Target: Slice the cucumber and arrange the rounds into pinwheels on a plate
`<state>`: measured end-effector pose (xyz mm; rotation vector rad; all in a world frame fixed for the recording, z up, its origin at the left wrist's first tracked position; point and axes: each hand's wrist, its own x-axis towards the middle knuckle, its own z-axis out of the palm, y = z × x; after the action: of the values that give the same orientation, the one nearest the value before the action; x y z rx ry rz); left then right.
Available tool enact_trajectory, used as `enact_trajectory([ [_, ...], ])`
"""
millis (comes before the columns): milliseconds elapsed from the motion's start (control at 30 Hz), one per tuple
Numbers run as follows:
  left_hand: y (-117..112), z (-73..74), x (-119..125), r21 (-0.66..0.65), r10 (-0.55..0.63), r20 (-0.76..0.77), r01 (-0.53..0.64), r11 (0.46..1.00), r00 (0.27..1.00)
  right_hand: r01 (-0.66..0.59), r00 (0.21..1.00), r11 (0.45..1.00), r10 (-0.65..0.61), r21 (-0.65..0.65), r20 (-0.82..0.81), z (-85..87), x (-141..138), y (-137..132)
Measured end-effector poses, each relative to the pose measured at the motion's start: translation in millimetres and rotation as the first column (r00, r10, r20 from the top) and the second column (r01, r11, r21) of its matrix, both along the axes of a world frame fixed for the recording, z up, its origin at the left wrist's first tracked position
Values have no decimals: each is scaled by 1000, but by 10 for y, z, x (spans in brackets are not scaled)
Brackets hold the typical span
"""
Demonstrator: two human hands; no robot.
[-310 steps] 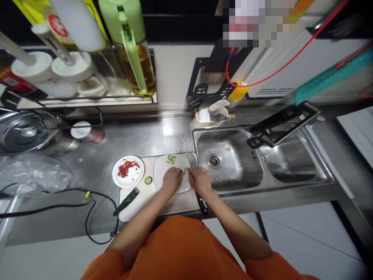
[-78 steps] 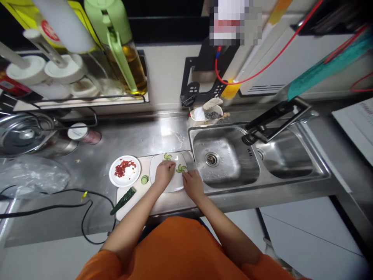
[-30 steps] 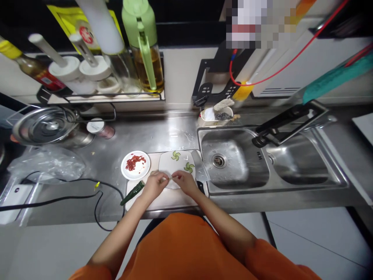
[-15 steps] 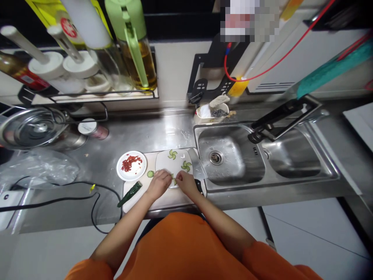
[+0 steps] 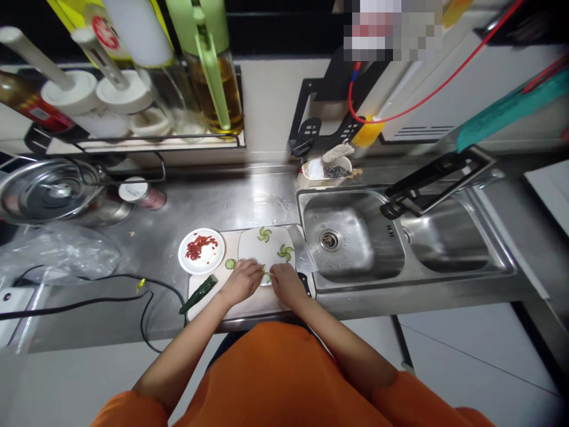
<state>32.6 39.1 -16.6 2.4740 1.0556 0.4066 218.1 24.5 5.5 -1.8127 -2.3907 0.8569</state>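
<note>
On a white plate (image 5: 249, 243), thin cucumber slices lie in curved pinwheel shapes, one at the far side (image 5: 264, 235) and one at the right (image 5: 285, 252). Over the plate's near edge, my left hand (image 5: 243, 281) and my right hand (image 5: 288, 283) come close together with fingers pinched. Between their fingertips are more cucumber slices (image 5: 267, 277), partly hidden by the fingers. Left of the plate, a small stack of round cucumber slices (image 5: 230, 263) sits on the white cutting board (image 5: 211, 303), with a dark green cucumber piece (image 5: 198, 294) nearby.
A white dish (image 5: 182, 251) of red berries stands at the board's left. Right of the plate lies a cleaver (image 5: 306, 252), its black handle by my right wrist. A double sink (image 5: 355, 234) adjoins the board. Black cables (image 5: 164, 287) cross the counter at left.
My right hand's fingers have lowered slightly and turned at the plate's near edge. My left hand stays almost in place. The view has shifted a little.
</note>
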Motion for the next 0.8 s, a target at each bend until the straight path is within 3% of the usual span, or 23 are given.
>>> enact_trajectory([
  [100,-22,-22,-14,-8,-3,-6,3,1000,1000,-178,981,978,185,106,-55,28,101,-91],
  [167,-31,-34,-21,-20,-5,-13,5,1000,1000,-231,969,964,240,129,-53,45,137,-145],
  [800,-41,12,1,-60,-13,-12,13,998,1000,-273,962,957,275,94,1,104,156,-180],
])
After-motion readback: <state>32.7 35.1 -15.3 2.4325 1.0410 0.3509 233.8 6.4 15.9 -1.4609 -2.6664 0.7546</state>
